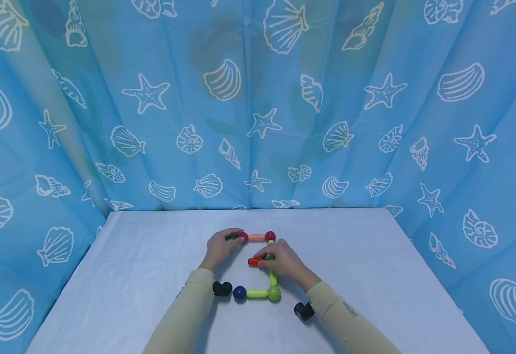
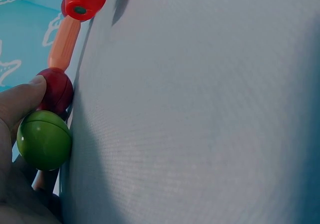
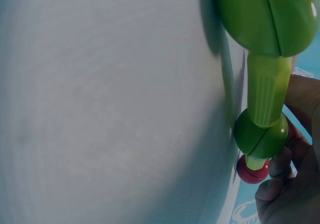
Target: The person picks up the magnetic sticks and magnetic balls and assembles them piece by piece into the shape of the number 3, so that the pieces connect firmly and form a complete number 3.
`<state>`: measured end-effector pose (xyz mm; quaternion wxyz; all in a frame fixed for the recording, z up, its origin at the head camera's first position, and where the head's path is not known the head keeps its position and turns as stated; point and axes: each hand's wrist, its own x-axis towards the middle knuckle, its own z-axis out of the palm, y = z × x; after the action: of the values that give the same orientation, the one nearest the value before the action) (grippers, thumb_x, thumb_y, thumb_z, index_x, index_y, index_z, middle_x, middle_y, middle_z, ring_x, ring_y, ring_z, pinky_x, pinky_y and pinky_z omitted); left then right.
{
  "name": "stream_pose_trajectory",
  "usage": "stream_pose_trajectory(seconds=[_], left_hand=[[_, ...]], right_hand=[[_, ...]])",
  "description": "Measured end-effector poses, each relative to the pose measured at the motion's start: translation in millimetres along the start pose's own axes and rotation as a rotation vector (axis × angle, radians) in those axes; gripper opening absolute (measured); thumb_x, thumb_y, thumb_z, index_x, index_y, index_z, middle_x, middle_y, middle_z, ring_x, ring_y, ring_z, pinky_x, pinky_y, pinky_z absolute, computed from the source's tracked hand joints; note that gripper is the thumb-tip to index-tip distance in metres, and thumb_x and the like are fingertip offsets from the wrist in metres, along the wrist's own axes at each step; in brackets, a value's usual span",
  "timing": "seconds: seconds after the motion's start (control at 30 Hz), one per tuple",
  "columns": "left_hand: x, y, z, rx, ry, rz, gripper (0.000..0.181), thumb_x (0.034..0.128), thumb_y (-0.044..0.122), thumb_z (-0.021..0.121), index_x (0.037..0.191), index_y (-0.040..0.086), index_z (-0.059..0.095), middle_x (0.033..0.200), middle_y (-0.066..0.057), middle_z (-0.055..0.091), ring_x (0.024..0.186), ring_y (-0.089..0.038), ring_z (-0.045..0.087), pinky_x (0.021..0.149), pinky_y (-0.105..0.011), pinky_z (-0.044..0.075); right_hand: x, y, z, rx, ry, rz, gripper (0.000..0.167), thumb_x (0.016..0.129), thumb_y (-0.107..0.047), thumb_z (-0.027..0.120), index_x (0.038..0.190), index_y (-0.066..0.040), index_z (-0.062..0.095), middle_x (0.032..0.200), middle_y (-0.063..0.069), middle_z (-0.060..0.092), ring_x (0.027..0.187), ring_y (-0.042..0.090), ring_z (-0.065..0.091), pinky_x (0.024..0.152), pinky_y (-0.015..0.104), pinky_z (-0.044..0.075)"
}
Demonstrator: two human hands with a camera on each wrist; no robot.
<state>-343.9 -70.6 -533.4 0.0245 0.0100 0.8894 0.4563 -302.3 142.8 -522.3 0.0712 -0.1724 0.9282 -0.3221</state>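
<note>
On the white table, my left hand (image 1: 219, 248) grips a red ball (image 1: 243, 238), thumb pressed on it. A green ball (image 2: 45, 140) sits against that red ball, inside the hand. An orange rod (image 1: 257, 237) links the red ball to a second red ball (image 1: 270, 236). My right hand (image 1: 288, 261) pinches a short red rod (image 1: 254, 261), its free end pointing left; the right wrist view hides this rod. Close to the right fingers is a green ball (image 3: 261, 131), joined by yellow-green rods (image 1: 273, 278) to the far red ball and the near light-green ball (image 1: 274, 293).
From the light-green ball another yellow-green rod (image 1: 257, 294) runs left to a dark blue ball (image 1: 240, 294). Black wrist devices (image 1: 222, 289) sit at both forearms. Behind the white table (image 1: 151, 246) hangs a blue curtain (image 1: 222, 162) with shell prints.
</note>
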Motion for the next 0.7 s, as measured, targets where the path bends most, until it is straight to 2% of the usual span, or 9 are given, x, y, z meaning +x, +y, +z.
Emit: stream_pose_trajectory(seconds=[0.4, 0.7], left_hand=[[2.6, -1.5, 2.1, 0.008, 0.002, -0.011, 0.034, 0.0951, 0.027, 0.074, 0.129, 0.021, 0.071, 0.131, -0.006, 0.067, 0.131, -0.031, 0.053, 0.110, -0.058, 0.039], [1.6, -0.5, 3.7, 0.004, 0.015, -0.023, 0.035, 0.0945, 0.028, 0.075, 0.129, 0.020, 0.071, 0.131, -0.006, 0.067, 0.131, -0.031, 0.053, 0.110, -0.059, 0.040]], right_hand=[[-1.9, -0.4, -1.7, 0.014, 0.001, 0.009, 0.022, 0.089, -0.025, 0.081, 0.110, -0.028, 0.079, 0.104, -0.015, 0.070, 0.101, 0.016, 0.049, 0.085, 0.037, 0.043], [-4.9, 2.0, -2.9, 0.009, 0.030, 0.002, 0.024, 0.088, -0.023, 0.081, 0.111, -0.027, 0.078, 0.098, -0.015, 0.068, 0.096, 0.015, 0.050, 0.081, 0.033, 0.047]])
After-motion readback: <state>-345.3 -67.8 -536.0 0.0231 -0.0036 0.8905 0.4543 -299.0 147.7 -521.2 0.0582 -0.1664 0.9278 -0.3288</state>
